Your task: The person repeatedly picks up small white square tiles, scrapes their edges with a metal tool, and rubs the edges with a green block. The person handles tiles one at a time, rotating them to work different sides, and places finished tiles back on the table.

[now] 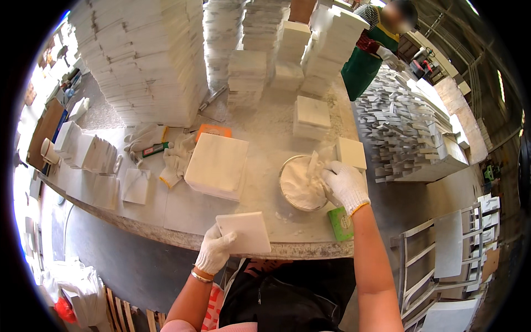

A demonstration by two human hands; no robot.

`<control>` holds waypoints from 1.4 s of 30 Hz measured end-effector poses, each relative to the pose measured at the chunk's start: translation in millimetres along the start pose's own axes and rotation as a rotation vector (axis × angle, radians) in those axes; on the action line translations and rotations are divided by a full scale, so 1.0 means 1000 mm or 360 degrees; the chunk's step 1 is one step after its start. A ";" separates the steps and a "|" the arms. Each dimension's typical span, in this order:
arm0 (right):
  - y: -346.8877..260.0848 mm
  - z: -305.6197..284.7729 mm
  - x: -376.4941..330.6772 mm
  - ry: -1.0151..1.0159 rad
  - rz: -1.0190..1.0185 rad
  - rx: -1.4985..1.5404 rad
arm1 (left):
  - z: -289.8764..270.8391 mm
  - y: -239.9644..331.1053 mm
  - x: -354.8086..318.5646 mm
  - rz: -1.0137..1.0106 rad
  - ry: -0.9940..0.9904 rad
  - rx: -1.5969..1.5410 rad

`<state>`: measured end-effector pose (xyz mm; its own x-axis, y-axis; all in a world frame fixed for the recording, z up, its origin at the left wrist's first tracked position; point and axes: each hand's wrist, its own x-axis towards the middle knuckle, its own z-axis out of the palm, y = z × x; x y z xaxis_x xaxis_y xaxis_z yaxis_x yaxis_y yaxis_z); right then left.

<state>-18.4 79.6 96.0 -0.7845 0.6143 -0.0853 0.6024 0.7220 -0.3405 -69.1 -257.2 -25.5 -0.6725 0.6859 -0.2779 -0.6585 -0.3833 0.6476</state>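
My left hand, in a white knit glove, grips a square white stone tile by its left edge, thumb on top. The tile is held just above the table's front edge. To the right, my gloved right hand is at the right side of a round metal bowl with white powder or paste in it. Its fingers are closed; a greyish flat piece shows under them, too hidden to name. A pale, stick-like piece stands up from the paste. Near my right wrist lies a green box.
A stack of white tiles stands left of the bowl, with spare gloves beside it. Tall tile stacks line the back of the dusty table. A co-worker in a green apron stands at the far right, near piled stone strips.
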 end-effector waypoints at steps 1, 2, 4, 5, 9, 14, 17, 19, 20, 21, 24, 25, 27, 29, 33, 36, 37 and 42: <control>0.001 0.000 0.003 -0.0035 0.0011 0.0037 | 0.002 0.001 0.000 -0.0006 -0.0015 0.0000; 0.002 -0.001 0.004 -0.0023 0.0020 0.0072 | 0.002 0.002 0.000 -0.0013 -0.0030 0.0000; 0.001 -0.002 0.004 0.0002 0.0038 0.0136 | 0.001 0.002 0.001 -0.0028 -0.0031 0.0007; 0.000 -0.001 0.008 -0.0092 0.0099 0.0147 | -0.001 0.001 0.001 -0.0036 -0.0032 0.0012; -0.006 0.005 0.024 -0.0324 0.0236 0.0141 | -0.005 -0.002 0.002 -0.0070 -0.0028 -0.0041; -0.009 0.016 0.038 -0.0474 0.0416 0.0117 | -0.007 -0.003 0.000 -0.0056 -0.0031 -0.0085; -0.016 0.016 0.037 -0.0500 0.0563 0.0188 | -0.010 -0.005 0.001 -0.0043 -0.0043 -0.0089; -0.026 0.016 0.032 -0.0445 0.0593 0.0246 | -0.012 -0.005 0.000 -0.0037 -0.0050 -0.0087; -0.023 0.020 0.034 -0.0425 0.0520 0.0206 | -0.012 -0.004 0.000 -0.0034 -0.0054 -0.0086; -0.017 0.025 0.038 -0.0397 0.0453 0.0164 | -0.011 -0.004 0.001 -0.0047 -0.0065 -0.0095; -0.005 0.034 0.042 -0.0363 0.0422 0.0245 | -0.008 -0.002 0.001 -0.0076 -0.0090 -0.0114; -0.004 0.036 0.043 -0.0362 0.0435 0.0308 | -0.009 -0.002 0.001 -0.0077 -0.0092 -0.0115; 0.000 0.037 0.040 -0.0401 0.0500 0.0620 | -0.010 -0.003 0.000 -0.0075 -0.0093 -0.0112; 0.000 0.037 0.036 -0.0420 0.0544 0.0844 | -0.011 -0.004 0.000 -0.0069 -0.0091 -0.0104; -0.009 0.030 0.028 -0.0472 0.0631 0.1083 | -0.011 -0.004 0.000 -0.0057 -0.0079 -0.0088; -0.006 0.029 0.025 -0.0507 0.0634 0.1183 | -0.010 -0.004 0.000 -0.0058 -0.0083 -0.0074; -0.005 0.030 0.025 -0.0513 0.0621 0.1209 | -0.010 -0.003 0.000 -0.0057 -0.0085 -0.0068; -0.001 0.029 0.020 -0.0482 0.0566 0.1516 | -0.009 -0.005 0.001 -0.0038 -0.0084 -0.0041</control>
<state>-38.9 81.6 68.1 -0.6688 0.5416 -0.5093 0.5432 -0.1118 -0.8322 -69.7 -260.3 -35.0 -0.6381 0.7266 -0.2548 -0.6832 -0.3817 0.6225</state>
